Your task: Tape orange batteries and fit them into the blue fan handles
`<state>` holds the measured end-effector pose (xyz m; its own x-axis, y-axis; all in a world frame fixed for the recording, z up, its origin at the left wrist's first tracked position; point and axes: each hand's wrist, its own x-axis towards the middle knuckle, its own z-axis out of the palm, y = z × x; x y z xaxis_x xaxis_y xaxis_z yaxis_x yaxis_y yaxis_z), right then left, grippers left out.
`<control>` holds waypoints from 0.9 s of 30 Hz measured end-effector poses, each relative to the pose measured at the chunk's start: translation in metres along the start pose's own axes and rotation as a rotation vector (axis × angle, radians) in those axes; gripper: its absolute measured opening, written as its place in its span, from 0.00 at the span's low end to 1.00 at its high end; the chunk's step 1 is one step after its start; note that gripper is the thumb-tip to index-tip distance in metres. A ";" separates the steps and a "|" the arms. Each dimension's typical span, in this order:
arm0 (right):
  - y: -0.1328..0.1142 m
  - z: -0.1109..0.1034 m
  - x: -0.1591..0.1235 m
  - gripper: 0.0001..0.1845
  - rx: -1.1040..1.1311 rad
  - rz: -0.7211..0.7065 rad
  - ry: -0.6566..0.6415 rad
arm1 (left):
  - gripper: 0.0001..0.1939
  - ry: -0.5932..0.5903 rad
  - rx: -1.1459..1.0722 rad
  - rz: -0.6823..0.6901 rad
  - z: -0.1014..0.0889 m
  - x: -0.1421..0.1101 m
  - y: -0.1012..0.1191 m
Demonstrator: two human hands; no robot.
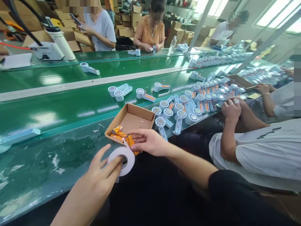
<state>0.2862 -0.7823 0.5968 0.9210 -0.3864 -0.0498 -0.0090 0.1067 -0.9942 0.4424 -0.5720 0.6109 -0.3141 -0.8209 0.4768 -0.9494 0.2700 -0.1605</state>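
Note:
My left hand [100, 179] carries a roll of white tape [129, 161], with fingers pushed through its core. A loose end of the tape rises from the roll towards my right hand [151, 142]. That hand is closed on an orange battery [132, 144], and the tape end meets the battery. Just behind both hands sits a shallow cardboard box [138, 121] at the bench edge. More orange batteries [117, 130] with dark wires lie in its near left corner, partly hidden by my right hand.
Many light blue handheld fan bodies [180, 114] crowd the bench to the right. Several more lie on the green conveyor belt [58, 97]. A co-worker's hand [231, 110] works at the right. People sit across the belt. A light blue part [21, 136] lies at far left.

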 end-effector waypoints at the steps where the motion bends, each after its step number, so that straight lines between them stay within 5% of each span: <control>1: 0.011 0.009 -0.004 0.32 0.155 -0.019 0.149 | 0.21 0.016 0.000 -0.038 0.003 0.000 0.006; 5: 0.034 0.047 -0.026 0.35 0.455 -0.146 0.549 | 0.13 0.035 0.011 -0.210 0.010 0.003 0.042; 8: 0.027 0.055 -0.037 0.34 0.371 -0.130 0.501 | 0.13 0.006 0.063 -0.276 0.008 0.008 0.071; 12: -0.024 0.016 -0.023 0.29 0.134 -0.209 0.530 | 0.15 -0.007 -0.005 -0.199 0.005 -0.001 0.083; 14: -0.064 -0.015 -0.009 0.28 0.111 -0.339 0.692 | 0.17 -0.031 -0.024 -0.233 0.006 -0.025 0.066; 17: -0.107 -0.056 -0.006 0.37 0.033 -0.465 0.866 | 0.20 -0.066 0.092 -0.476 0.009 -0.088 0.008; 21: -0.085 -0.082 -0.040 0.33 0.025 -0.453 0.788 | 0.18 -0.222 0.076 -0.682 0.011 -0.157 -0.070; 24: -0.042 -0.095 -0.062 0.31 0.043 -0.259 0.792 | 0.19 -0.306 -0.046 -0.720 0.015 -0.138 -0.098; 27: -0.020 -0.109 -0.066 0.24 0.067 -0.199 0.899 | 0.15 -0.563 -0.219 -0.717 0.014 -0.057 -0.118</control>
<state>0.1834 -0.8587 0.6101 0.2535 -0.9666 0.0387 0.1658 0.0040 -0.9861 0.5720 -0.5642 0.5907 0.3397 -0.9353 -0.0988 -0.9131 -0.3531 0.2036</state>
